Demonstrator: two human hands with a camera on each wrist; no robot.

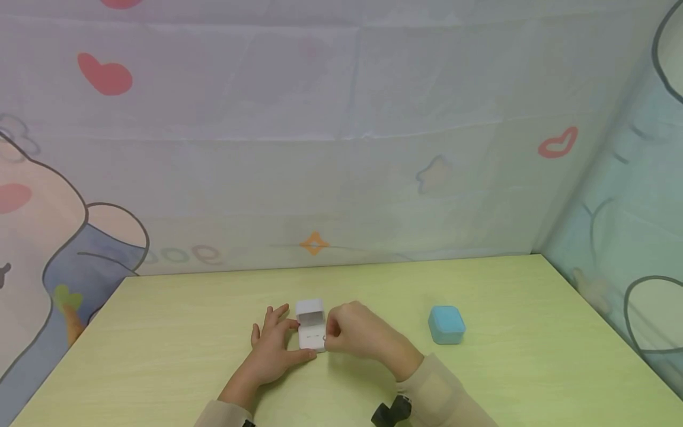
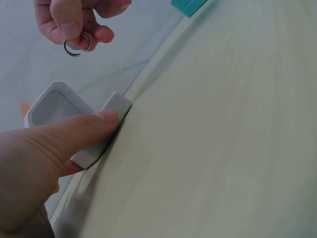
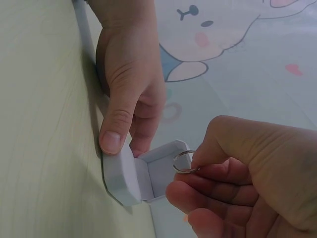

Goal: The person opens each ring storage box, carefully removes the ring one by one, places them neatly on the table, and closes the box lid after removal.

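A small white ring box [image 1: 310, 338] stands on the table with its lid raised. My left hand [image 1: 271, 356] holds it, the thumb [image 2: 94, 126] on its front edge and a finger at its side. Just above the box, my right hand [image 1: 360, 332] pinches a thin silver ring [image 3: 184, 171] between thumb and forefinger. In the left wrist view the ring [image 2: 72, 54] hangs apart from the box, with a gap in its band visible. Fine marks show on the box's white insert in the head view.
A light blue rounded box [image 1: 447, 325], its lid down, sits on the table to the right of my right hand. The pale yellow-green table [image 1: 507, 356] ends at a cartoon-printed curtain [image 1: 341, 178] behind it. Another printed curtain [image 1: 640, 225] hangs on the right.
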